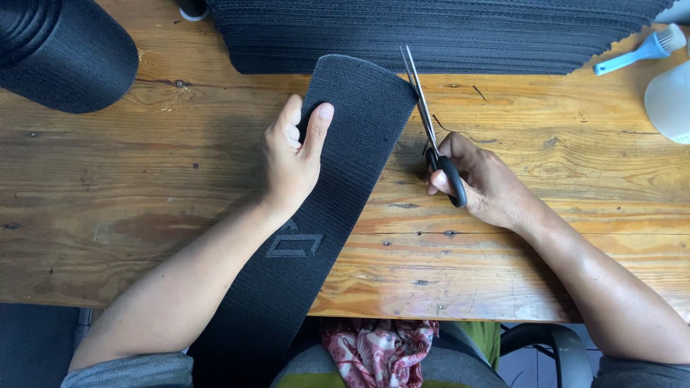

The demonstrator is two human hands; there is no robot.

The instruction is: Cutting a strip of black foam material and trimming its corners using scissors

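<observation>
Pressing down from the lower left, the left hand lies palm-down on the black elastic strip, its forearm running diagonally up from the near edge of the tabletop. The thumb is stretched out flat along the strip while the other fingers curl over its left edge, so the hand pins the strip and grips its side rather than closing into a fist. The right hand comes in from the lower right with the wrist resting on the wood; its fingers are closed through the black handle loops of the scissors, holding them firmly. The two blades lie nearly together, pointing away from the person, their tips just beside the strip's far right corner. One strip is in hand: it runs from the person's lap, over the near edge of the tabletop, and ends in a rounded end close to the large stack of black fabric at the far side. One raised emblem shows on the strip near the left wrist. One pair of scissors is visible. One dark roll sits at the far left corner, one light blue brush at the far right, and one pale rounded container just beside it.
</observation>
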